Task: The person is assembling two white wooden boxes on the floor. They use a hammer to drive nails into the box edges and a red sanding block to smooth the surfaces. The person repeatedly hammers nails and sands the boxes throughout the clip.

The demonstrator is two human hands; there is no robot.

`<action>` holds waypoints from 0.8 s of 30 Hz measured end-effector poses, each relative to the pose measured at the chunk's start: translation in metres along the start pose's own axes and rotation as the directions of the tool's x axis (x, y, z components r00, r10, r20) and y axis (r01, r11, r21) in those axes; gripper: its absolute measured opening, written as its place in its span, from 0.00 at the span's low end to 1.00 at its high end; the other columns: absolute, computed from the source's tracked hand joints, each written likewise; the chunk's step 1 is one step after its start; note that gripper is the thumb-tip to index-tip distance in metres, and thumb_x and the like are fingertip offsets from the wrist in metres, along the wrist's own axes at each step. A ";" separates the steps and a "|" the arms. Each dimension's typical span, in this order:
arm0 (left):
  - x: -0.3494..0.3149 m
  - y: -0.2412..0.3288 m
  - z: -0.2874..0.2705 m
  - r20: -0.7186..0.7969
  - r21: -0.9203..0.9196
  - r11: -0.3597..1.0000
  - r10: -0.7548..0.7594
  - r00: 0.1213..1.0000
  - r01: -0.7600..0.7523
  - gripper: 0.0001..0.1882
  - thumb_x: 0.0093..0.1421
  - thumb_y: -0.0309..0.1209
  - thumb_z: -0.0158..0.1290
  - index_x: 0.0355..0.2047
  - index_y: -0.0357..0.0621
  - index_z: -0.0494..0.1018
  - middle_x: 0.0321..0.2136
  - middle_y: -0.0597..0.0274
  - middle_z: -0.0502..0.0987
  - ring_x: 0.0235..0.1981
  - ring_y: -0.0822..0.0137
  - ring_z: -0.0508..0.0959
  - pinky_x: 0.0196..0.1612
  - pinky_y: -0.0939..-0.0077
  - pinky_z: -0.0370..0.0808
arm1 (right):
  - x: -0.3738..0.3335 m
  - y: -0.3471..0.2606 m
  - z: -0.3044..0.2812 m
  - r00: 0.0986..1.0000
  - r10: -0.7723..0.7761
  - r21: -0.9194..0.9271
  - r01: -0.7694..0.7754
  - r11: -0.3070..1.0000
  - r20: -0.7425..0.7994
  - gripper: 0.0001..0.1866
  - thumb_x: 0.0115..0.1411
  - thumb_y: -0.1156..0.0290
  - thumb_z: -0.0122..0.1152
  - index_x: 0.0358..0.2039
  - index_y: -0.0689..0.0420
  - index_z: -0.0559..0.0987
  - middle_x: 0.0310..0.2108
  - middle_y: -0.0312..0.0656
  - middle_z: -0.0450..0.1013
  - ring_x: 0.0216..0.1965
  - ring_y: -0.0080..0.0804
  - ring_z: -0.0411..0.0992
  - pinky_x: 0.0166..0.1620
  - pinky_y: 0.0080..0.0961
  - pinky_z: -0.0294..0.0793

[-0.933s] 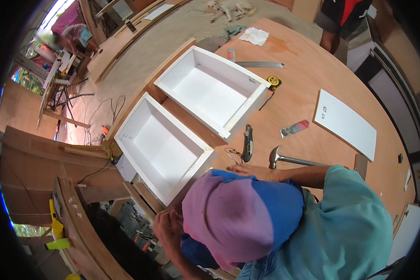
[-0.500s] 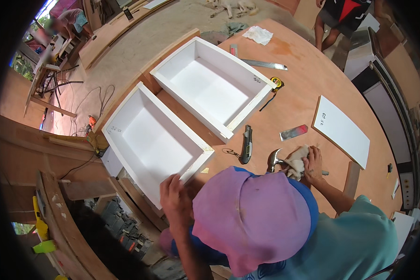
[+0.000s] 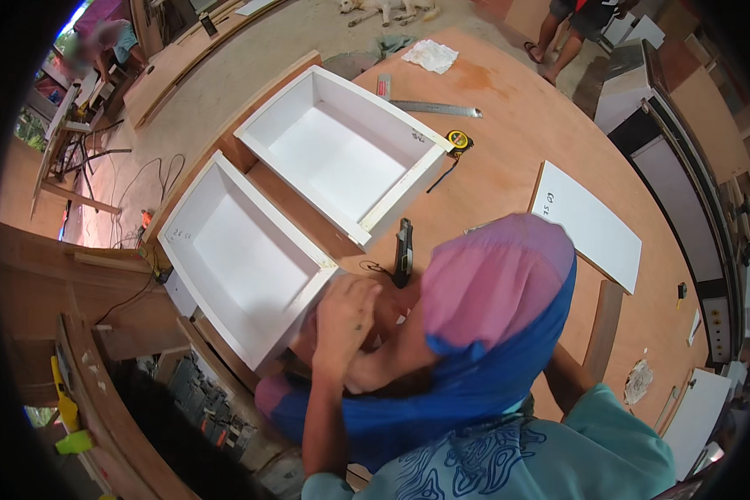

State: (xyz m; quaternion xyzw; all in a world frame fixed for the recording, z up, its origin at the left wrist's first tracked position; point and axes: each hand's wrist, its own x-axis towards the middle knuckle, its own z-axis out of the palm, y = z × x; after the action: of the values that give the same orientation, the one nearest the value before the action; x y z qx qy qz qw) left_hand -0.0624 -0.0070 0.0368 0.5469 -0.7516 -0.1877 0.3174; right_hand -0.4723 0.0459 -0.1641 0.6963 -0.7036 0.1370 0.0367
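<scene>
Neither of my own hands shows. A co-worker in a teal shirt and a pink-and-blue head covering bends over the wooden table (image 3: 496,179) in front of me. That person's left hand (image 3: 347,310) is bent at the front corner of the near white drawer box (image 3: 250,242); whether it grips anything is hidden. The right hand is out of sight under the head and body. A second white drawer box (image 3: 342,154) lies beyond the first. Nearby are a black utility knife (image 3: 403,250), a yellow-and-black tape measure (image 3: 457,140) and a metal square (image 3: 433,107).
A white panel (image 3: 592,225) and a wooden strip (image 3: 604,333) lie at the right of the table. Crumpled paper (image 3: 431,56) rests at the far edge. A dog (image 3: 383,12) lies on the floor beyond. Other people stand at the far right and far left.
The co-worker's head has swung up and right, now covering the hammer, cloth and red-and-silver piece seen earlier. Their left hand has moved to the drawer corner. The whole view has shifted slightly.
</scene>
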 end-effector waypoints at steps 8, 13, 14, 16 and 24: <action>-0.022 0.030 0.053 0.001 -0.035 0.989 -0.146 0.989 0.146 0.07 0.64 0.29 0.56 0.35 0.39 0.80 0.37 0.53 0.81 0.39 0.53 0.81 0.42 0.60 0.78 | -0.001 -0.012 -0.020 1.000 -0.008 0.076 0.009 0.997 -0.011 0.22 0.67 0.66 0.51 0.59 0.61 0.72 0.61 0.53 0.65 0.64 0.53 0.61 0.65 0.46 0.59; 0.007 0.002 0.033 -0.393 0.242 0.958 -0.049 0.918 0.154 0.08 0.60 0.26 0.60 0.39 0.38 0.79 0.37 0.56 0.80 0.40 0.52 0.79 0.46 0.61 0.75 | 0.013 -0.014 -0.013 1.000 -0.014 0.081 0.014 0.997 -0.011 0.21 0.67 0.66 0.51 0.58 0.61 0.72 0.61 0.52 0.66 0.63 0.51 0.62 0.65 0.45 0.60; 0.019 -0.002 0.031 -0.379 0.280 0.950 -0.019 0.925 0.134 0.09 0.59 0.25 0.60 0.40 0.38 0.79 0.38 0.56 0.80 0.41 0.53 0.77 0.47 0.61 0.75 | 0.016 -0.012 -0.010 1.000 -0.012 0.080 0.013 0.997 -0.012 0.21 0.67 0.66 0.51 0.58 0.61 0.72 0.60 0.52 0.66 0.63 0.51 0.62 0.64 0.44 0.60; 0.041 -0.010 0.028 -0.339 0.355 0.930 0.037 0.940 0.091 0.11 0.58 0.25 0.61 0.42 0.39 0.79 0.38 0.57 0.79 0.43 0.53 0.75 0.48 0.62 0.74 | 0.022 -0.008 -0.004 1.000 -0.008 0.079 0.009 0.997 -0.012 0.21 0.67 0.67 0.51 0.57 0.61 0.72 0.60 0.52 0.66 0.62 0.51 0.62 0.64 0.44 0.61; 0.085 -0.033 0.000 0.118 0.304 0.950 0.038 0.992 -0.073 0.26 0.46 0.27 0.70 0.48 0.39 0.80 0.46 0.53 0.74 0.47 0.52 0.73 0.51 0.58 0.71 | -0.009 -0.004 -0.030 1.000 -0.001 0.088 -0.001 0.996 0.023 0.19 0.67 0.67 0.51 0.56 0.61 0.73 0.59 0.51 0.68 0.61 0.48 0.64 0.63 0.43 0.62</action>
State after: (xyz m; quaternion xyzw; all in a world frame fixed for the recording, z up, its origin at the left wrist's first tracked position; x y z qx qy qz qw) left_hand -0.0564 -0.0978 0.0393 0.5571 -0.8032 -0.0892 0.1913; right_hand -0.4723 0.0622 -0.1371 0.6989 -0.6971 0.1600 -0.0021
